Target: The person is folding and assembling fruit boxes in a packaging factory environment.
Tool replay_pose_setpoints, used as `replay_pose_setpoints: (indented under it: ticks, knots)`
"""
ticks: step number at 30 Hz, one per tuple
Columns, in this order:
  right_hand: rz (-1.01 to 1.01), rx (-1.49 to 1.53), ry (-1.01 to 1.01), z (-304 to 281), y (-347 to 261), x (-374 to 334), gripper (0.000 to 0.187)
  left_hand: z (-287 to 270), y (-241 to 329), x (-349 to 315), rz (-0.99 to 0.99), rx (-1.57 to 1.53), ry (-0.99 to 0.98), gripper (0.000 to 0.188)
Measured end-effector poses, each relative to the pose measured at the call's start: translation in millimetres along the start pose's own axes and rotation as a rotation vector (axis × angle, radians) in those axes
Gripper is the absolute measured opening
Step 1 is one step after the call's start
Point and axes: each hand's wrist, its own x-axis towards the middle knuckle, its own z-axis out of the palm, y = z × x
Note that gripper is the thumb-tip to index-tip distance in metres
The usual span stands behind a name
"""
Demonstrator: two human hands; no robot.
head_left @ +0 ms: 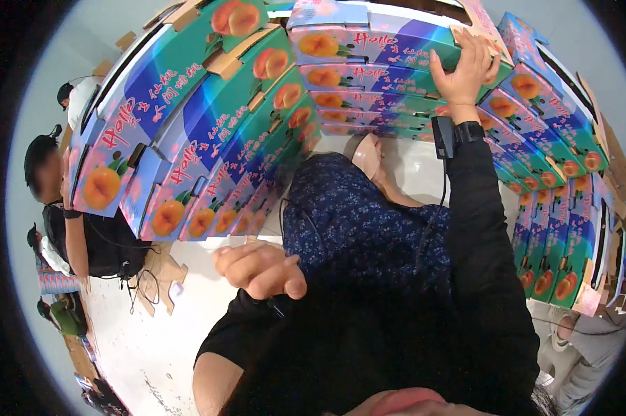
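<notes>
My right hand (464, 73) rests with its fingers spread on the upper edge of a peach-printed carton (396, 45), the top one of a stack ahead of me. The carton is blue and green, with pink ends and red lettering. A dark strap with a small black device (446, 137) circles my right wrist. My left hand (261, 270) is raised in front of my body at the left, apart from the cartons. Its fingers are loosely bent, and nothing shows in them.
More peach-printed cartons stand stacked on the left (167, 111), at the right (555, 118) and at the lower right (555, 249). A person in black (84, 236) is beside the left stack. Flattened cardboard (164, 277) and a cable lie on the pale floor (132, 347).
</notes>
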Motion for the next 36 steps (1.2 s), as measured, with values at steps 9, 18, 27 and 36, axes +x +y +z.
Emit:
replay_pose_setpoints:
  ticks: [9, 18, 27, 36]
  knots:
    - [0.091, -0.144, -0.125, -4, -24, 14, 0.057, -47, -61, 49, -0.055, 0.438, 0.144, 0.039]
    - [0.013, 0.486, -0.333, 50, -204, 86, 0.079, -118, -132, 79, -0.746, 0.486, 0.157, 0.073]
    - [0.576, 1.113, -0.311, 116, -267, 113, 0.098, -111, -171, 52, -1.029, -0.045, 0.057, 0.054]
    - [0.623, 1.699, -0.191, 14, -258, 94, 0.053, -135, -129, 62, -1.081, -0.236, 0.195, 0.087]
